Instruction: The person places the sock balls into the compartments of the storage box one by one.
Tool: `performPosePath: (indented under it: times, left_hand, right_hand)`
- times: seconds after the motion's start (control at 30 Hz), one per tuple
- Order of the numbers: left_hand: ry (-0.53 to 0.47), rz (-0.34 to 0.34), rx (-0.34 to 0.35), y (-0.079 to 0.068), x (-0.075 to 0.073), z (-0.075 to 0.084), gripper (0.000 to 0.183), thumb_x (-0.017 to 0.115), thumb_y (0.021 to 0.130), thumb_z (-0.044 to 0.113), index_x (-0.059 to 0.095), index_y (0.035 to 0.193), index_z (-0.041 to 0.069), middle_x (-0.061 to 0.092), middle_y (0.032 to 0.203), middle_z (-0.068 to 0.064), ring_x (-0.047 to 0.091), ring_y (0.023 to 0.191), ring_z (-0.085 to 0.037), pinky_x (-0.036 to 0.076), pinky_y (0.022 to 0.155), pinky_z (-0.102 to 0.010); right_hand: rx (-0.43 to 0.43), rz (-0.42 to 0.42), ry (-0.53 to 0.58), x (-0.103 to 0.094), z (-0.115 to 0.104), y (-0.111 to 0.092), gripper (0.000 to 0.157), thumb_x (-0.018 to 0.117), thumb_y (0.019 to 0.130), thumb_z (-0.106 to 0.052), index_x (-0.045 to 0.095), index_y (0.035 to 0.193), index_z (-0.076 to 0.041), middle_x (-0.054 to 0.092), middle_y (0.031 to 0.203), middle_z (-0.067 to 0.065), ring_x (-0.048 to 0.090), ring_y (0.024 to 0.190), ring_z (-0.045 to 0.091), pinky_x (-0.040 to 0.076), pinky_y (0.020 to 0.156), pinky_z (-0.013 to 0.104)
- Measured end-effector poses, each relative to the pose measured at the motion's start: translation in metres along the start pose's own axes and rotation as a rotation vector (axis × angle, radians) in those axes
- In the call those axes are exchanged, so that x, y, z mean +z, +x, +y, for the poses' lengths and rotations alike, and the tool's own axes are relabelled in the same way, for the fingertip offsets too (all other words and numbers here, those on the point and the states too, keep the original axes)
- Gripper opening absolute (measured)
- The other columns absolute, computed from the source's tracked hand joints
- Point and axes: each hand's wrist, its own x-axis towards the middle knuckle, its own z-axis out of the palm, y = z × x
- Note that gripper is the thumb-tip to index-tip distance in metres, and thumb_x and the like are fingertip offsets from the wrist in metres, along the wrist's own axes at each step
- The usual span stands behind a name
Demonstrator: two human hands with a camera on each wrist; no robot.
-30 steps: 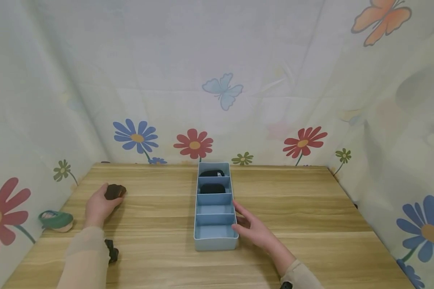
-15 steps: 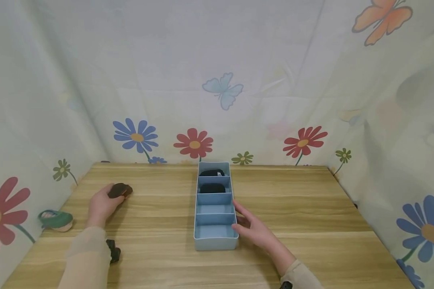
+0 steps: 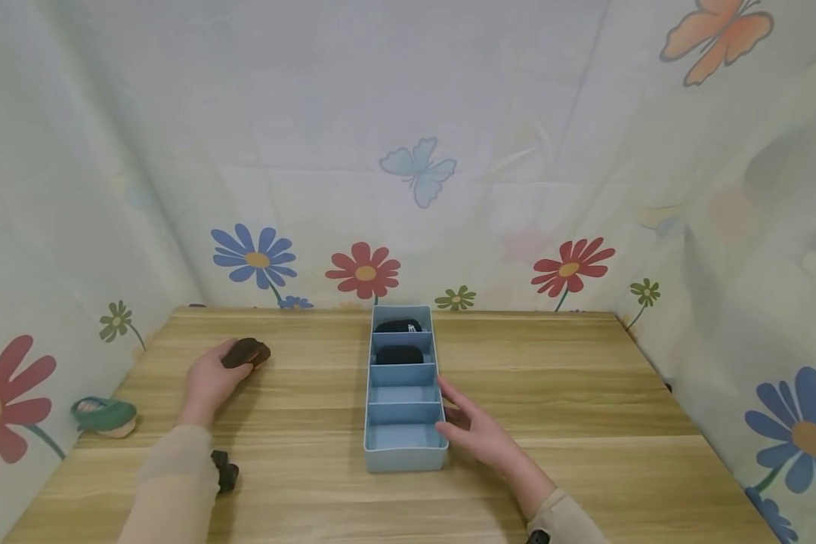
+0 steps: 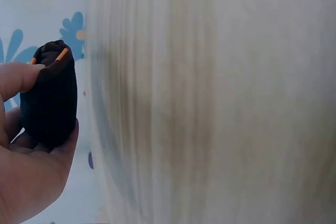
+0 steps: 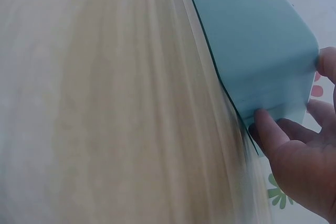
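In the head view my left hand [image 3: 211, 384] is raised over the left part of the table. It pinches a rolled-up dark sock [image 3: 248, 353] between thumb and fingers; the left wrist view shows orange trim along its top fold. A blue box [image 3: 406, 460] with a row of compartments stands in the middle of the table. Black rolled bundles, probably socks [image 3: 399, 355], lie in its two far compartments; its two near ones hold nothing. My right hand [image 3: 483, 436] touches the box's right side wall [image 5: 262, 35] with outstretched fingertips, thumb by the near right rim.
A green rolled cloth bundle [image 3: 105, 415] with a pale underside lies at the table's left edge. Flower-printed curtains [image 3: 503, 189] border the wooden tabletop [image 3: 557, 378] at the back and both sides. A black strap piece [image 3: 226, 471] sits at my left wrist.
My left hand has moved steadily to the right with the dark sock in its grip. The right hand and the blue box have stayed in place.
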Motion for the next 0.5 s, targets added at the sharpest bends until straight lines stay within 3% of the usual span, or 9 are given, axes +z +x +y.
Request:
performPosePath:
  times: [0.5]
  left_hand:
    - [-0.096,-0.066,0.070,0.003,0.013,0.032,0.067,0.068,0.092,0.018,0.039,0.149,-0.003,0.040,0.146,-0.033,0.038,0.132,-0.050,0.033,0.107,-0.060]
  right_hand:
    - [-0.005,0.001,-0.001,0.000,0.001,0.000,0.074,0.066,0.096,-0.017,0.026,0.158,-0.018,0.026,0.161,0.012,0.044,0.135,0.038,0.033,0.111,0.049]
